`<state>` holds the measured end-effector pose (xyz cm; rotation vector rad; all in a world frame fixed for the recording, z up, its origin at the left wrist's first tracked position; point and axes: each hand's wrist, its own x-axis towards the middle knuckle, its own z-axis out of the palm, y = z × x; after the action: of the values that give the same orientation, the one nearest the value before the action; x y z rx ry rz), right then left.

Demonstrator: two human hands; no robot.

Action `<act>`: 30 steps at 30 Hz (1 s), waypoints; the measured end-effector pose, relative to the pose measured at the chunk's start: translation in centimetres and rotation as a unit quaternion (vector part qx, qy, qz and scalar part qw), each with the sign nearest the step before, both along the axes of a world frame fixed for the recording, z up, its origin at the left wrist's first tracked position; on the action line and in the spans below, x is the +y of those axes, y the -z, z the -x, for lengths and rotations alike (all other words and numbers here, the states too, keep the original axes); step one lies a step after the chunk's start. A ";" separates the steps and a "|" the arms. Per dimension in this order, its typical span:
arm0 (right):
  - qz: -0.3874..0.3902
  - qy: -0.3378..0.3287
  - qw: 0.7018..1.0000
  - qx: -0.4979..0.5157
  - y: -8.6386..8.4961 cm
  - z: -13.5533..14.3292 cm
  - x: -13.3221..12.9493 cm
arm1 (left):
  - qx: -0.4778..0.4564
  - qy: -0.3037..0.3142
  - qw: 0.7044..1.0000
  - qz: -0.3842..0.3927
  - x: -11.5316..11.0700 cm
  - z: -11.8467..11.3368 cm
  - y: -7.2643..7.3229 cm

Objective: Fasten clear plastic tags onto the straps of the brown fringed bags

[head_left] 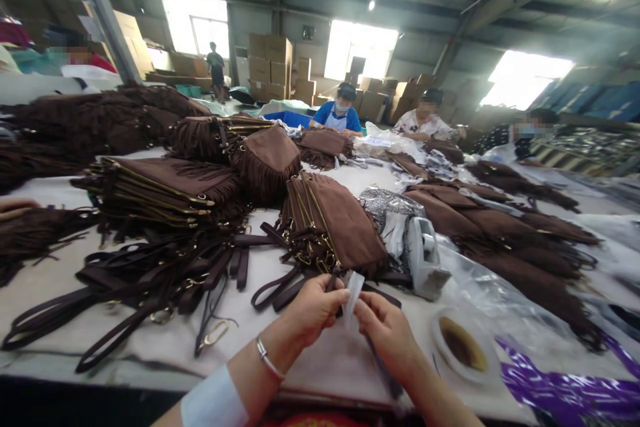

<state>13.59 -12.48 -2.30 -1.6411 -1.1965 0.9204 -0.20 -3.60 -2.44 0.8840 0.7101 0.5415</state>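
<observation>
At the table's front edge, my left hand pinches a brown strap end beside a small white translucent strip. My right hand has its fingertips closed on the strip's right side. Just beyond my hands, brown fringed pouches with gold zippers lean in a stack. Brown wrist straps with gold clips lie spread to the left. A roll of clear tape or film lies right of my right hand.
A taller pouch stack stands at left, with a hand at the left edge. A tape dispenser, clear plastic bags and purple plastic lie to the right. Several people sit across the table; cartons stand behind.
</observation>
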 end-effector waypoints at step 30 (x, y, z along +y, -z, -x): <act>0.033 0.082 0.904 0.419 0.7 -1.0 1.4 | 0.013 -0.049 0.998 -0.021 -0.2 -0.2 0.8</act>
<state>14.58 -11.04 -3.05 -1.1461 -0.4274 1.3661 0.01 -3.79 -3.28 0.9003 0.7706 0.6364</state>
